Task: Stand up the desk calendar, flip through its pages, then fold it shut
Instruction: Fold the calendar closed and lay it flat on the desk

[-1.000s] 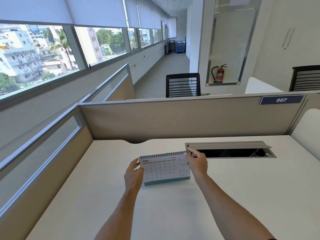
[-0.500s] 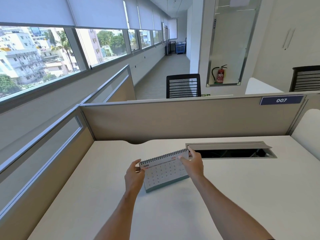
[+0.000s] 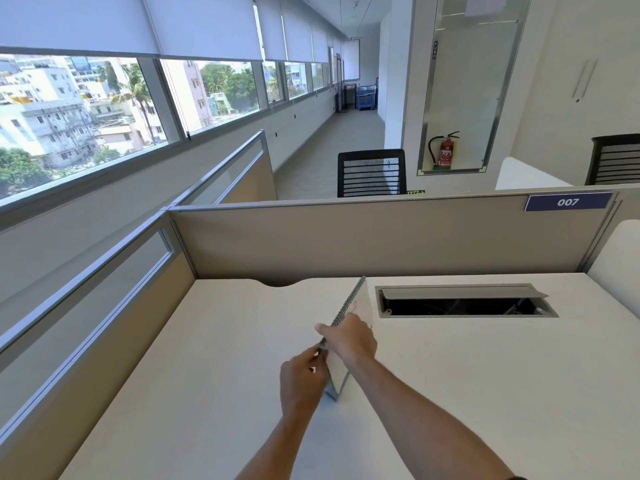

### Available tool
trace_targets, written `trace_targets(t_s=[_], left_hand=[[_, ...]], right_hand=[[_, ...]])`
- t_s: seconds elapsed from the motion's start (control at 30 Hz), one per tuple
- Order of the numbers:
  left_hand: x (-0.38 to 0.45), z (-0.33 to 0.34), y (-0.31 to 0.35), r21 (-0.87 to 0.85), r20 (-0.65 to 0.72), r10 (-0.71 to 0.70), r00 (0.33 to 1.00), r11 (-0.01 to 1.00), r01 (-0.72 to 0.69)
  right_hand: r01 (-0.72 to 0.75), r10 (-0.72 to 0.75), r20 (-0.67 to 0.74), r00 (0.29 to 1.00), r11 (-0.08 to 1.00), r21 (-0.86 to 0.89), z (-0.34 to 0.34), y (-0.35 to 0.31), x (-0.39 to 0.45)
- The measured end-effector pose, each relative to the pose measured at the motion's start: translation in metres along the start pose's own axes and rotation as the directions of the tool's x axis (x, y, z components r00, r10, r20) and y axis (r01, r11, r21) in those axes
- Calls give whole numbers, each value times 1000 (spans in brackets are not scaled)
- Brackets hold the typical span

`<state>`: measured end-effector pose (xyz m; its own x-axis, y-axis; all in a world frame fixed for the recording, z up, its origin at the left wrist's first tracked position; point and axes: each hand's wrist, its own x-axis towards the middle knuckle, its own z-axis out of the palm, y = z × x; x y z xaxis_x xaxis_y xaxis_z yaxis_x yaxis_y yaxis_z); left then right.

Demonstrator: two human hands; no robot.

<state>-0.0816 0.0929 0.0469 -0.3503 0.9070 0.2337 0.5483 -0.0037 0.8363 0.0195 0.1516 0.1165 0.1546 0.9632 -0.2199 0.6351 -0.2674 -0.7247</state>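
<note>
i'm pinching the calendar [image 3: 360, 306] spine's near end with my left hand [image 3: 302, 384], right hand [image 3: 351, 341] clamping its top just beyond; it's standing on the table [image 3: 485, 393], spine running away from me.

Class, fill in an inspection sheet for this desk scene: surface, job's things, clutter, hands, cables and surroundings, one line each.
Surface: white desk, bare apart from the calendar; open cable hatch set into it near the back.
Job's things: calendar upright, turned edge-on to the camera, its spiral running away from the viewer.
Clutter: nothing seen.
Hands: left hand pinches the near end of the spiral; right hand grips over the top edge.
Cables: dark shapes inside the hatch, too dim to tell.
Surroundings: beige partitions with a 007 tag, two black chairs, extinguisher, windows at left.
</note>
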Motion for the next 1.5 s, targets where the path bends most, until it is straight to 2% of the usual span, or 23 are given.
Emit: trace_targets(t_s=[0.1,0.2,0.27,0.33,0.4,0.5,0.67,0.83,0.9,1.0,1.1,1.17,1.27,1.37,1.43,1.5], left_hand=[[-6,5,2,30,124,73,990,997,-77],[-4,2,8,53,259,73,963,995,-90],[2,-2,14,55,299,61,952,995,-81],[12,-5,19,31,238,32,971,999,-40],[26,-7,19,26,102,-23,995,999,20],[44,-15,17,-10,-73,-111,991,994,111],[70,-25,10,16,-75,-252,965,967,254],[76,-22,6,-75,-58,-299,952,953,295],[75,-19,4,-89,-74,-309,948,949,302],[74,-14,1,-74,-108,-303,947,952,296],[73,-11,1,-76,-146,-288,947,957,279],[73,-8,-1,-94,-166,-290,942,956,278],[75,-5,-5,-135,-155,-279,948,956,260],[78,-6,-8,-195,-124,-296,947,943,269],[79,-7,-10,-193,-113,-305,946,940,280],[80,-7,-10,-179,-111,-308,945,941,286]], right_hand=[[41,-43,-16,999,995,-91,-5,4,3],[111,-113,-3,994,982,-155,-13,9,8],[174,-171,31,985,960,-221,-21,9,12],[252,-239,81,968,926,-281,-28,10,15],[297,-274,117,955,898,-324,-33,9,18],[363,-345,115,931,850,-382,-40,8,27],[446,-448,114,886,761,-472,-47,18,50],[547,-586,129,800,624,-557,-50,31,66],[564,-614,96,783,636,-527,-50,37,72],[494,-547,-140,825,819,-291,-47,46,75],[295,-281,-296,913,956,1,-43,55,76],[182,-139,-282,949,974,134,-39,65,77],[167,-114,-271,956,969,183,-34,79,81],[175,-96,-260,961,937,303,-34,80,83],[144,-52,-263,964,927,346,-35,75,85],[63,24,-265,964,947,316,-36,70,88]])
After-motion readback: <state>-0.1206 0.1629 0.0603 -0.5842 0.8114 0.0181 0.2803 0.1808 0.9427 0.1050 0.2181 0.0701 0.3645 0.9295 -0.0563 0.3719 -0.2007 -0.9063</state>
